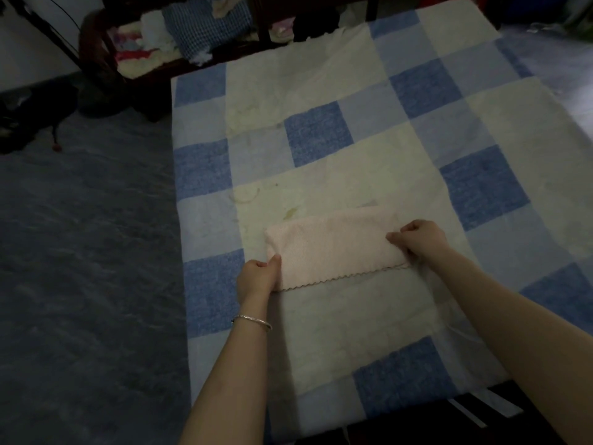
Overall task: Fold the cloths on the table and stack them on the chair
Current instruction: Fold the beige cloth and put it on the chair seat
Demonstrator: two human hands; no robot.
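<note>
A pale pink cloth [333, 248] lies folded into a long strip on the table, its scalloped edge toward me. My left hand [258, 276] pinches the strip's near left corner, thumb on top. My right hand [418, 237] grips the right end with curled fingers. The table [321, 133] is covered by a blue and cream checked cloth. Beyond the table's far left corner stands a dark wooden chair [96, 56] with a pile of cloths [179, 36] on its seat, among them a blue checked one.
The grey-blue floor [86, 252] runs along the left of the table. Dark objects lie on the floor at the far left [22, 123]. The table's near edge [417, 409] ends just in front of me.
</note>
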